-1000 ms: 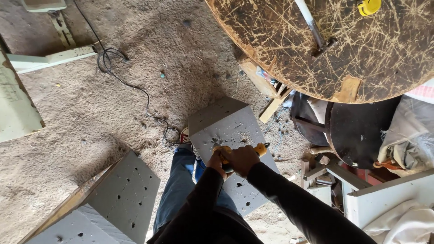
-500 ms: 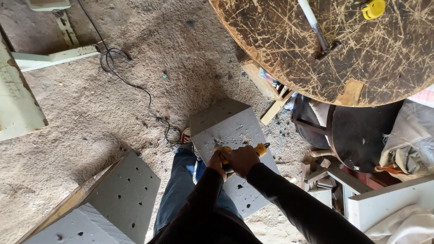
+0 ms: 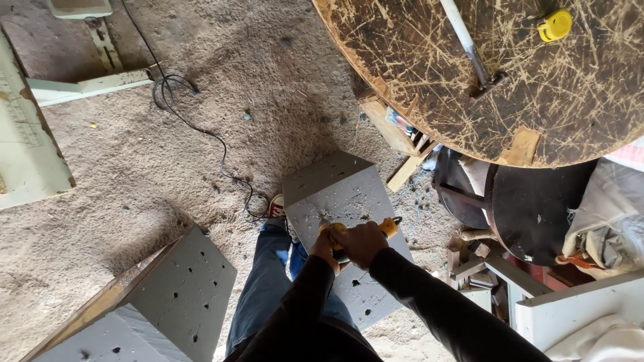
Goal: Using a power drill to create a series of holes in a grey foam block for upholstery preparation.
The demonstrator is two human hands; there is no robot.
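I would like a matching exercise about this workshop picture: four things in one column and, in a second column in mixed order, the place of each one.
Things:
1. yellow power tool
2. yellow tape measure
3. black cable
4. red shoe

Places:
A. on the round scratched table
B. on the sawdust floor, partly coiled
C. gripped in both hands over the grey drilled board
D. at the left edge of the grey drilled board

Pairs: 1-C, 2-A, 3-B, 4-D
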